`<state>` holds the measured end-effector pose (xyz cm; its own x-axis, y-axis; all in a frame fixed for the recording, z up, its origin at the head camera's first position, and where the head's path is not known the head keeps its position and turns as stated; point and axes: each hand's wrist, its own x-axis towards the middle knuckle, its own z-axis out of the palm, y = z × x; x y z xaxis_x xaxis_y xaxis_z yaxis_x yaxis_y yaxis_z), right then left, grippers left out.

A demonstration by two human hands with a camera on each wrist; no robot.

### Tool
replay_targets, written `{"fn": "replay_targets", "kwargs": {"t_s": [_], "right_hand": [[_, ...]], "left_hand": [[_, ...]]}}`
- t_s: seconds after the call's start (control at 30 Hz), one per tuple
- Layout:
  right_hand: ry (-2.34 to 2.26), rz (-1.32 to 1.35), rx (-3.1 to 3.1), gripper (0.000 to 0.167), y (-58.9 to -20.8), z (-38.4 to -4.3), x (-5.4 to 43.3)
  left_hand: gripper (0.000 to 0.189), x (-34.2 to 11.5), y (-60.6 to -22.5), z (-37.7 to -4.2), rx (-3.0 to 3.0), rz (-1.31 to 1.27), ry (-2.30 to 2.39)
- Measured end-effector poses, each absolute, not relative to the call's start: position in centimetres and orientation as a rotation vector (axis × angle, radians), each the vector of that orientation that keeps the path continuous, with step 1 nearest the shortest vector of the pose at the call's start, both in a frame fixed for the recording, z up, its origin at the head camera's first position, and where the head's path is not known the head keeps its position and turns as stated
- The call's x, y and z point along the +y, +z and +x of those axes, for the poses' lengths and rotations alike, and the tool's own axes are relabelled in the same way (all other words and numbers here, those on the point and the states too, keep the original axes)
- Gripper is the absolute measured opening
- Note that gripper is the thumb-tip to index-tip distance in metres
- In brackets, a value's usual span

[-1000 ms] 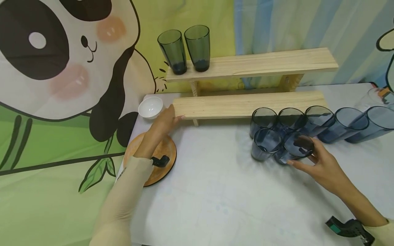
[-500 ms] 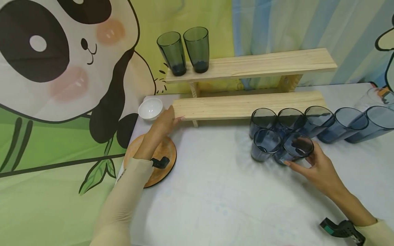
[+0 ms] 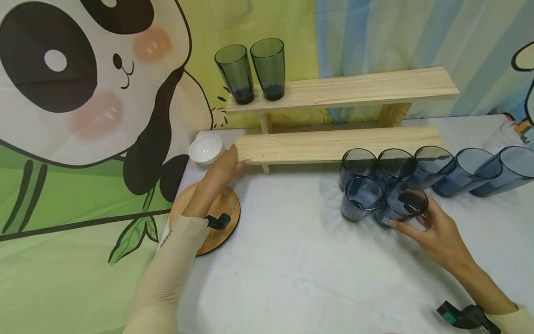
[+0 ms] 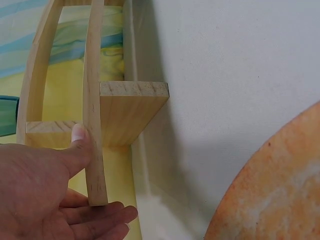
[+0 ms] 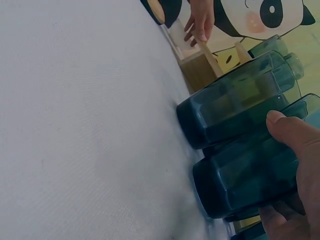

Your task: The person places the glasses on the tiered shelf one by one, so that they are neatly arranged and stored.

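My left hand (image 3: 222,166) grips the left end of a two-tier wooden shelf (image 3: 300,144) at its lower board. In the left wrist view, the thumb lies over that board (image 4: 93,100) and the fingers are at its end. On the right, my right hand (image 3: 438,234) holds a blue glass tumbler (image 3: 394,212) by its side. The right wrist view has the thumb on one side of this tumbler (image 5: 245,175) and fingers on the other. A second tumbler (image 3: 354,208) stands just left of it, and several matching tumblers (image 3: 471,174) form a row behind.
Two greenish tumblers (image 3: 273,69) stand on the upper board's left end. A white bowl (image 3: 205,148) sits left of the shelf, and a round brown plate (image 3: 223,222) lies partly under the left forearm. Printed cloth (image 3: 267,18) hangs behind the white table (image 3: 292,273).
The right wrist has shifted slightly left while the hand stays on the same tumbler. My left hand, the shelf and the glasses show no clear movement.
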<state>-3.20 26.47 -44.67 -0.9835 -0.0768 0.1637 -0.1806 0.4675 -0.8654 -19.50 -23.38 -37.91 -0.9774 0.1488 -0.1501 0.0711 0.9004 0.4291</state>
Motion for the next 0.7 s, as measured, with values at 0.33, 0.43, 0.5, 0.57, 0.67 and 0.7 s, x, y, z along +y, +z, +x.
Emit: {"fn": "replay_targets", "kwargs": {"t_s": [0.33, 0.43, 0.5, 0.57, 0.67, 0.7], "right_hand": [[1.487, 0.205, -2.611, 0.082, -42.5, -2.6, 26.4], [1.435, 0.188, -2.636, 0.086, -41.3, -2.4, 26.4], [1.394, 0.169, -2.645, 0.087, -40.4, -2.3, 26.4], [1.361, 0.161, -2.639, 0.087, -39.3, -2.2, 26.5], [1.323, 0.185, -2.596, 0.087, -37.4, -2.3, 26.7], [1.322, 0.192, -2.581, 0.087, -36.7, -2.4, 26.7]], "left_hand": [[0.072, -23.4, -37.7, -19.4, 2.886, 0.177, 0.657], [0.072, -23.4, -37.7, -19.3, 2.890, 0.174, 0.655], [0.072, -23.3, -37.7, -19.3, 2.889, 0.177, 0.661], [0.072, -23.3, -37.7, -19.4, 2.885, 0.180, 0.664], [0.073, -23.2, -37.7, -19.4, 2.882, 0.177, 0.664], [0.073, -23.2, -37.7, -19.4, 2.885, 0.179, 0.655]]}}
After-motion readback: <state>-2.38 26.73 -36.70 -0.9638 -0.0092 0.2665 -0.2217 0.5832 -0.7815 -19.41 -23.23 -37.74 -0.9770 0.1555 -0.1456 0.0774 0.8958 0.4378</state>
